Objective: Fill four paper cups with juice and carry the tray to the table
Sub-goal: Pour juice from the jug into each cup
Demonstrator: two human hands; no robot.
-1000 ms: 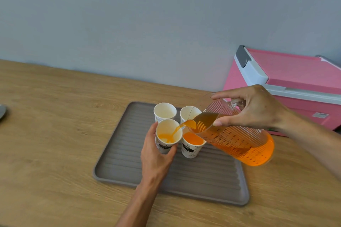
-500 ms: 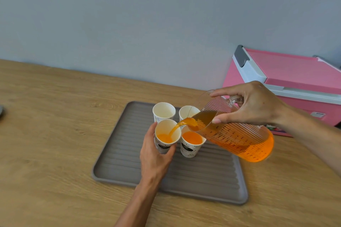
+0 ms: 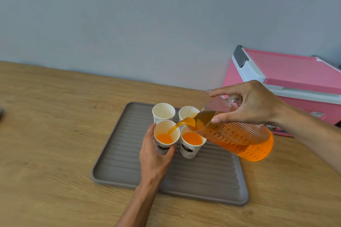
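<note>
Several white paper cups stand close together on a grey ribbed tray (image 3: 129, 175). My left hand (image 3: 154, 158) grips the front left cup (image 3: 166, 135), which holds some orange juice. My right hand (image 3: 252, 105) holds a clear ribbed jug (image 3: 239, 138) of orange juice, tilted left, and a stream runs from its spout into that cup. The front right cup (image 3: 191, 143) is nearly full of juice. The back left cup (image 3: 163, 111) is empty. The back right cup (image 3: 186, 113) is partly hidden behind the jug's spout.
The tray lies on a wooden counter (image 3: 55, 134) against a grey wall. A pink and white cooler box (image 3: 295, 79) stands at the back right, just behind my right hand. A dark object (image 3: 1, 113) shows at the left edge.
The juice in the front left cup has risen as the stream keeps flowing. Both hands and the jug have barely moved.
</note>
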